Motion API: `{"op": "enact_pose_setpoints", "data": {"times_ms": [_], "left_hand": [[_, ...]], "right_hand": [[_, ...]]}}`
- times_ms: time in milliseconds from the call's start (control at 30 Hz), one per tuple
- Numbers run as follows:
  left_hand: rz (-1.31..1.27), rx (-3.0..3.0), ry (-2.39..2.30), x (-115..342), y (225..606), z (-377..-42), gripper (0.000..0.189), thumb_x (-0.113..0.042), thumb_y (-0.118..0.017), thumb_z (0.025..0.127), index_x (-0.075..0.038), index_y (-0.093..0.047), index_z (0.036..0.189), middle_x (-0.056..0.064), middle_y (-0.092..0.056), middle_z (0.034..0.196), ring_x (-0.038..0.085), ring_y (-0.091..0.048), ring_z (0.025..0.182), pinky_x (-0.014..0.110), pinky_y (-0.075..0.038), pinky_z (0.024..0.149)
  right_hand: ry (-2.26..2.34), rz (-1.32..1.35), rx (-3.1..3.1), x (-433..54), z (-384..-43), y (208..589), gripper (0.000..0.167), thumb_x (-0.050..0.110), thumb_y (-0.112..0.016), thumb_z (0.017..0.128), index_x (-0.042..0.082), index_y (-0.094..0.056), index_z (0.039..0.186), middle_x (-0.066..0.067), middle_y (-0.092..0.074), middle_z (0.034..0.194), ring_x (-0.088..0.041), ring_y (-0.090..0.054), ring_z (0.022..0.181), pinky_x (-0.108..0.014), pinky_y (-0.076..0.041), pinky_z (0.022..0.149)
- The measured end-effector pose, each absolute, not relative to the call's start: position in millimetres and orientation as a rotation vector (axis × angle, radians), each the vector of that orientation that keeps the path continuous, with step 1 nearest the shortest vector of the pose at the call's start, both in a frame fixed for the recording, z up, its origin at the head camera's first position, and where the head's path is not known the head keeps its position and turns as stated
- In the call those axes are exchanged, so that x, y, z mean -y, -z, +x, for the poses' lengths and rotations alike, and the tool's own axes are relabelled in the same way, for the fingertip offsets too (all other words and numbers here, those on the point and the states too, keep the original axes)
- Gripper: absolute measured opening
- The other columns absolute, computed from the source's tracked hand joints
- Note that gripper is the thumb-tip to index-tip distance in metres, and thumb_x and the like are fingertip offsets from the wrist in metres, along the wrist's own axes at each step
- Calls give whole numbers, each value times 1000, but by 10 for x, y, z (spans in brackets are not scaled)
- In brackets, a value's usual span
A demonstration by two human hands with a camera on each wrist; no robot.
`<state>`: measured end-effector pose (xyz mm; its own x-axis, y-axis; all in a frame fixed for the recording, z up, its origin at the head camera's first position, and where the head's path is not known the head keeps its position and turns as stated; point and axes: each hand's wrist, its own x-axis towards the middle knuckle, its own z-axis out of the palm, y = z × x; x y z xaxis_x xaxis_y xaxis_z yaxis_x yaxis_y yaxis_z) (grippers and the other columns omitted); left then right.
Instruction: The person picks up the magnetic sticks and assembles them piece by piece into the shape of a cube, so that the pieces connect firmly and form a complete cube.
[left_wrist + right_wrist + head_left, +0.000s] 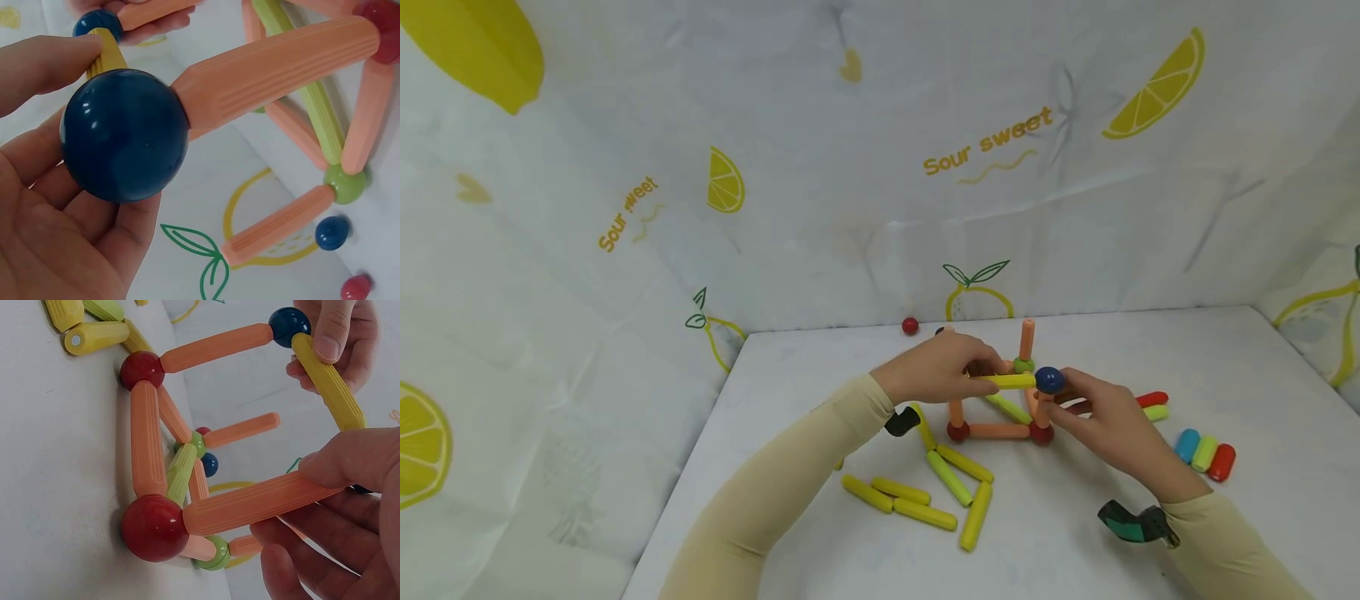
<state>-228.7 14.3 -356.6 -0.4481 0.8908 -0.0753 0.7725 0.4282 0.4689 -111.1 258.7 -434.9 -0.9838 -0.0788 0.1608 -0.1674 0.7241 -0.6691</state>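
A yellow rod (1015, 381) spans between two blue balls atop a built frame of rods and balls. My left hand (943, 367) pinches this rod close to the left blue ball (125, 134), thumb along it. At the other end, my right hand (1108, 421) holds the upright orange rod (250, 503) just under the right blue ball (1049, 380). Both front uprights stand on red balls (155, 528), joined below by a horizontal orange rod (1000, 431). A lime rod (322, 112) runs diagonally across the base. Behind, another orange upright (1027, 340) rises from a green ball (1023, 365).
Several loose yellow rods (925, 514) and a lime rod (950, 478) lie in front of the frame. To the right are short blue (1187, 446), lime and red pieces (1222, 462). A red ball (910, 326) sits near the back edge, by the printed cloth.
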Motion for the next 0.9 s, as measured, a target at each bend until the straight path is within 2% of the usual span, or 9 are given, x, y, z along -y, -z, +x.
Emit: {"op": "enact_pose_setpoints", "data": {"times_ms": [100, 267, 467, 533, 633, 700, 900], "left_hand": [[1439, -2382, -546, -88, 3577, -2293, 35, -28, -71, 106, -13, -74, 137, -6, -78, 121, 1, -66, 94, 14, -50, 87], [1412, -2413, -657, 68, 3595, -2312, 37, -38, -70, 106, -18, -72, 137, -12, -76, 118, -2, -66, 103, 18, -55, 95], [1359, -2498, -926, 373, 3613, -2319, 41, -46, -66, 108, -19, -69, 139, -14, -73, 118, -1, -65, 109, 33, -58, 105], [1336, -2522, -997, 485, 3637, -2314, 40, -46, -65, 108, -20, -70, 138, -13, -73, 116, 0, -66, 108, 36, -58, 106], [1271, -2565, -1041, 655, 3705, -2301, 39, -47, -65, 108, -21, -70, 137, -13, -74, 115, -1, -67, 107, 33, -59, 102], [1221, -2580, -1050, 768, 3759, -2288, 39, -46, -65, 108, -20, -70, 138, -12, -75, 114, 0, -67, 106, 34, -59, 102], [1094, -2612, -972, 1092, 3936, -2257, 35, -42, -67, 108, -20, -73, 134, -12, -76, 116, 2, -67, 105, 32, -59, 100]], "right_hand": [[-1101, 201, 2810, -2573, -1117, 4348, 39, 23, -80, 100, 3, -67, 131, -13, -79, 113, -33, -76, 104, -46, -67, 85], [-1092, 205, 2825, -2553, -1128, 4344, 42, 25, -80, 100, 2, -67, 132, -13, -79, 113, -34, -75, 105, -46, -67, 84], [-1084, 177, 2862, -2548, -1141, 4363, 47, 29, -80, 100, 2, -66, 136, -15, -78, 115, -33, -73, 106, -47, -67, 84], [-1069, 163, 2875, -2551, -1144, 4381, 48, 31, -80, 100, 2, -67, 136, -13, -79, 114, -32, -73, 105, -44, -67, 83], [-1050, 165, 2883, -2561, -1150, 4412, 47, 30, -81, 99, 2, -68, 134, -10, -80, 111, -31, -73, 105, -37, -66, 81], [-1045, 169, 2885, -2564, -1153, 4427, 47, 30, -82, 99, 2, -68, 134, -10, -80, 110, -31, -74, 105, -37, -66, 81], [-1040, 175, 2902, -2578, -1166, 4442, 53, 30, -82, 98, -1, -65, 138, -14, -79, 114, -36, -73, 107, -49, -66, 84]]}}
